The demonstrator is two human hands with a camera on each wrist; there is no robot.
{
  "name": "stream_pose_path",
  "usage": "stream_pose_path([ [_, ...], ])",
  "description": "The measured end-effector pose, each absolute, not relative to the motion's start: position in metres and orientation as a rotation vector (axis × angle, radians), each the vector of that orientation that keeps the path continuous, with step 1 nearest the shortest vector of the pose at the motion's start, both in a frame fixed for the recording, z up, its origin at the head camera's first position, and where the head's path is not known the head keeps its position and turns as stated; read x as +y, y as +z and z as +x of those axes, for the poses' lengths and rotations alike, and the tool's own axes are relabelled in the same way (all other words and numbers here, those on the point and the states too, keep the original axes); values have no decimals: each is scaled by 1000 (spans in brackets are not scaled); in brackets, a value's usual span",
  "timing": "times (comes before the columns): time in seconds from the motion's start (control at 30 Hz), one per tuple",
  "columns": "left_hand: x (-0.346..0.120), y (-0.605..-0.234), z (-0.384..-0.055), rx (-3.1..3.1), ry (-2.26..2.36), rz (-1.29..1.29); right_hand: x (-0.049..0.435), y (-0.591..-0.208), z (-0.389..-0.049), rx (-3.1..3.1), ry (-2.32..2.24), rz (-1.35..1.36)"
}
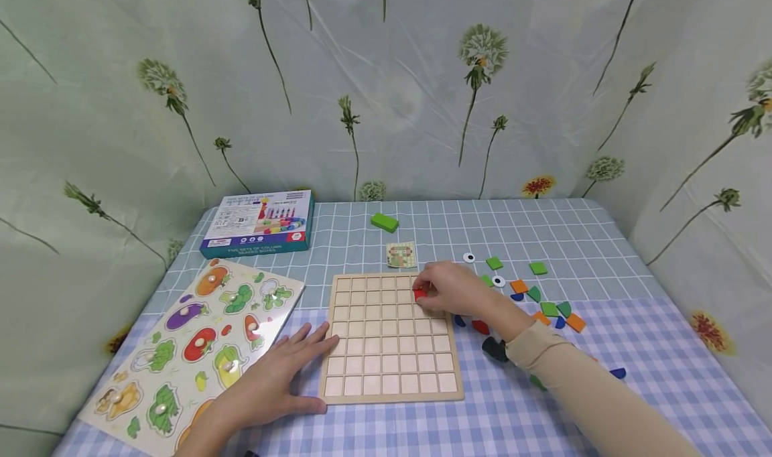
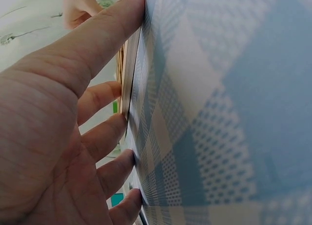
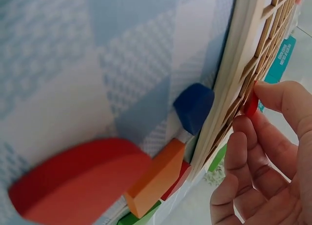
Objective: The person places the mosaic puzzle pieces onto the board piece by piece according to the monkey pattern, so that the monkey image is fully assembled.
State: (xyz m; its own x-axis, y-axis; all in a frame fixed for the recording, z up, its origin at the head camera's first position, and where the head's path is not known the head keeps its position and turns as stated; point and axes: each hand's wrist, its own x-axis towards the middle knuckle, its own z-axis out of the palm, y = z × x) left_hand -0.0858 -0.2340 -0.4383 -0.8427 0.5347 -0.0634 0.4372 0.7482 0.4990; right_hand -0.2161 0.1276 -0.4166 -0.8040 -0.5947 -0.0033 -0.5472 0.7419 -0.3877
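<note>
A wooden grid board point(image 1: 392, 399) with square compartments lies flat on the checked cloth. My right hand point(image 1: 454, 288) is over its upper right part, pinching a small red piece point(image 3: 251, 105) between thumb and index finger. In the head view that red piece shows at the fingertips, over the grid cells near the right side. Spread fingers of my left hand point(image 1: 280, 371) rest along the board's left edge, with the thumb by its lower left corner. Beyond the board lies a small square picture card point(image 1: 401, 254) with a gridded pattern.
Loose coloured pieces lie right of the board, among them a blue piece point(image 3: 195, 108), an orange square point(image 1: 575, 322) and a black piece point(image 1: 494, 348). A vegetable puzzle board point(image 1: 283, 289) lies left. Behind are a boxed toy set point(image 1: 253, 221) and a green block point(image 1: 384, 222).
</note>
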Motion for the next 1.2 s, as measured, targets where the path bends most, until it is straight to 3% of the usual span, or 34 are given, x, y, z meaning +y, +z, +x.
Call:
stream_pose_path([
  [1.2,-233,-438,-87,2737,703,760,126,-421,-220,2726,-724,-931],
])
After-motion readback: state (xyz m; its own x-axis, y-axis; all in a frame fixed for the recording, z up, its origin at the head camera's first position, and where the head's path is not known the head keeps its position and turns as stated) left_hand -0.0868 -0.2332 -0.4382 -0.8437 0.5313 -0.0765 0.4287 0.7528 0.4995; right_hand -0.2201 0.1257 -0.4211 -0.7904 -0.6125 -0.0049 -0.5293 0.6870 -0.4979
